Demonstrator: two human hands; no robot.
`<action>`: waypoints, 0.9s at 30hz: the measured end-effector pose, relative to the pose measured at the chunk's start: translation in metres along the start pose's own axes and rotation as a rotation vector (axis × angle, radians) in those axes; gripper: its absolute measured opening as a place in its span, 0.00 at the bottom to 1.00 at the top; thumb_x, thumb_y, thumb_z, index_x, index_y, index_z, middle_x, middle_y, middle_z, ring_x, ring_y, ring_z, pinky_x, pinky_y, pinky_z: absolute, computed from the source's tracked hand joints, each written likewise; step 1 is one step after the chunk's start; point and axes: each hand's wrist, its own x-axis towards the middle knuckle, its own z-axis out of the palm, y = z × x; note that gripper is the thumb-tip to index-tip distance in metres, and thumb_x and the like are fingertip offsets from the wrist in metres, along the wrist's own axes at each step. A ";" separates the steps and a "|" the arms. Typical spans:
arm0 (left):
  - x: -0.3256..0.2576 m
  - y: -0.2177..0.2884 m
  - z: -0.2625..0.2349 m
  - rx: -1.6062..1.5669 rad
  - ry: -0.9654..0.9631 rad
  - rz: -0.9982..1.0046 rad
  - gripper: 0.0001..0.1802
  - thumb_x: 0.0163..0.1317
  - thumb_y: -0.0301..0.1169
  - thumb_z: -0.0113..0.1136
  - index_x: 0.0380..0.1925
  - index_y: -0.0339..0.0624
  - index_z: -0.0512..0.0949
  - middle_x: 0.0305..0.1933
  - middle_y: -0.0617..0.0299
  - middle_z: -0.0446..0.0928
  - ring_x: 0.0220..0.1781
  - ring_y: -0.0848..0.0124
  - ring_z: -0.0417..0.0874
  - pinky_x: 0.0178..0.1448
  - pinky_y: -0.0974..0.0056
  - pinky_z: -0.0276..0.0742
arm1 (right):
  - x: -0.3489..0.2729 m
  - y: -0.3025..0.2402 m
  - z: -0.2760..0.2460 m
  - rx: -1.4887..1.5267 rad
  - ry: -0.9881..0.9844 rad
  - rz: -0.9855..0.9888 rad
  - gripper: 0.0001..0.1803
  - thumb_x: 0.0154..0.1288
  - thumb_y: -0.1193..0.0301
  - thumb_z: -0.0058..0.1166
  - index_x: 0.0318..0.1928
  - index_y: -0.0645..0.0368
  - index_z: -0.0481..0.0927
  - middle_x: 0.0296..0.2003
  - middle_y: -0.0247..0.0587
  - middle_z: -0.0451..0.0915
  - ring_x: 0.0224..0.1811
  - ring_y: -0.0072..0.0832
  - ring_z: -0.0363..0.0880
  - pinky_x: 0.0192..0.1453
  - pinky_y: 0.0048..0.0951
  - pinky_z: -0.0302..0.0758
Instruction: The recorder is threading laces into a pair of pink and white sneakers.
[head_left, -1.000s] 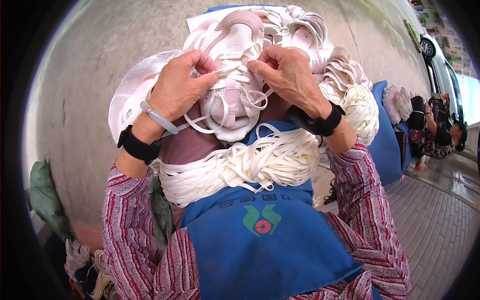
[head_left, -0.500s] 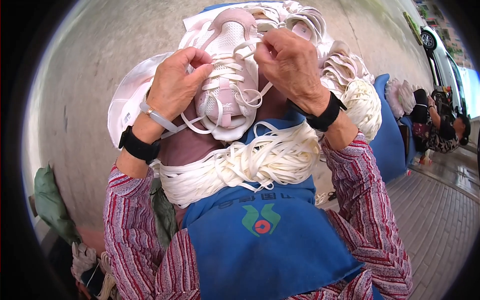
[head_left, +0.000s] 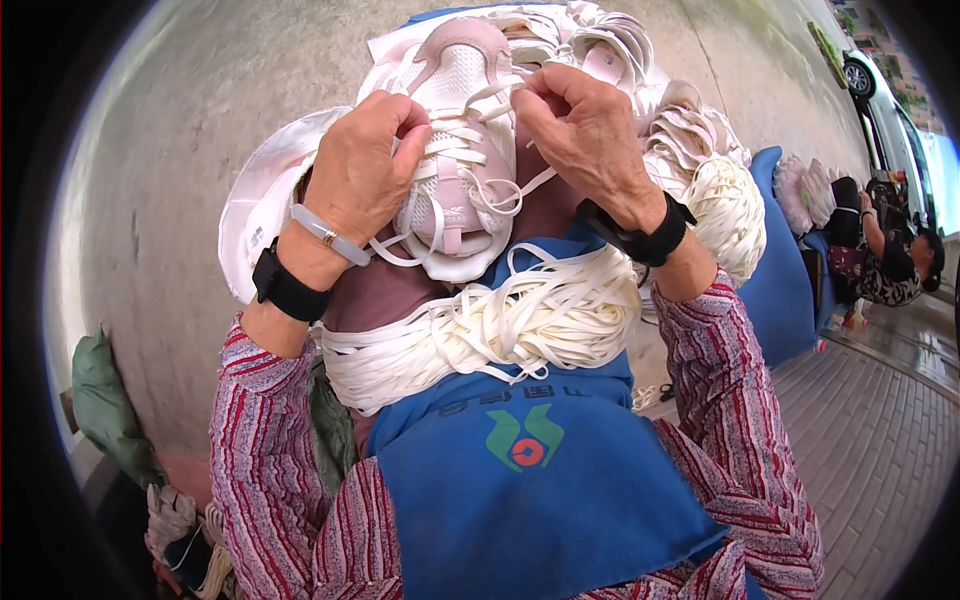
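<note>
A pink and white sneaker upper (head_left: pixel 460 180) lies across my lap with its toe toward me. White shoelace (head_left: pixel 455 135) crosses its front in several rows, and one loose loop hangs at the toe. My left hand (head_left: pixel 365 155) is closed at the upper's left eyelet edge, fingertips pinched on the shoelace and partly hidden by the hand. At the right edge, my right hand (head_left: pixel 585 135) pinches a loop of the lace between thumb and bent fingers. A thick bundle of white laces (head_left: pixel 490 325) lies across my lap over a blue apron (head_left: pixel 540 500).
More pink and white uppers (head_left: pixel 685 125) are stacked behind and to the right, beside a coil of laces (head_left: pixel 725 220). Another upper (head_left: pixel 255 210) lies on the left. A green sack (head_left: pixel 110 410) stands far left. A seated person (head_left: pixel 895 265) and a car (head_left: pixel 895 120) appear at right.
My left hand has curled in and turned slightly at the eyelet edge. My right hand has shifted slightly downward, still pinching the lace loop. The upper stays in place.
</note>
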 end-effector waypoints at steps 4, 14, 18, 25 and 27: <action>0.003 -0.015 0.001 0.040 0.014 0.122 0.09 0.62 0.29 0.58 0.33 0.33 0.74 0.28 0.59 0.75 0.28 0.69 0.74 0.34 0.64 0.70 | -0.003 0.004 0.001 0.045 -0.016 -0.005 0.07 0.56 0.73 0.54 0.25 0.64 0.78 0.21 0.47 0.77 0.21 0.35 0.77 0.28 0.33 0.73; 0.011 -0.019 -0.011 -0.111 -0.068 -0.321 0.09 0.67 0.33 0.52 0.34 0.38 0.75 0.26 0.72 0.68 0.24 0.84 0.65 0.27 0.75 0.63 | -0.007 0.002 -0.007 0.011 -0.040 0.014 0.06 0.57 0.74 0.52 0.29 0.65 0.77 0.22 0.46 0.77 0.22 0.33 0.77 0.29 0.31 0.72; 0.010 -0.012 -0.003 -0.126 -0.015 -0.140 0.06 0.63 0.28 0.57 0.35 0.36 0.77 0.28 0.66 0.75 0.27 0.77 0.73 0.31 0.71 0.69 | -0.015 0.008 -0.009 0.007 -0.022 0.026 0.06 0.58 0.74 0.52 0.29 0.65 0.77 0.21 0.45 0.77 0.22 0.33 0.77 0.29 0.31 0.73; 0.014 0.005 -0.002 0.307 -0.066 0.130 0.04 0.59 0.25 0.57 0.33 0.36 0.77 0.35 0.52 0.78 0.34 0.55 0.80 0.38 0.59 0.75 | -0.015 0.003 -0.004 0.053 -0.047 -0.001 0.06 0.58 0.74 0.51 0.30 0.65 0.78 0.22 0.47 0.78 0.23 0.36 0.78 0.30 0.32 0.74; 0.016 0.006 -0.001 0.378 -0.105 0.142 0.04 0.59 0.25 0.56 0.32 0.37 0.76 0.35 0.51 0.78 0.34 0.53 0.80 0.38 0.57 0.75 | -0.014 0.004 -0.004 0.054 -0.052 -0.013 0.06 0.58 0.74 0.51 0.29 0.65 0.78 0.23 0.47 0.78 0.24 0.37 0.78 0.30 0.33 0.74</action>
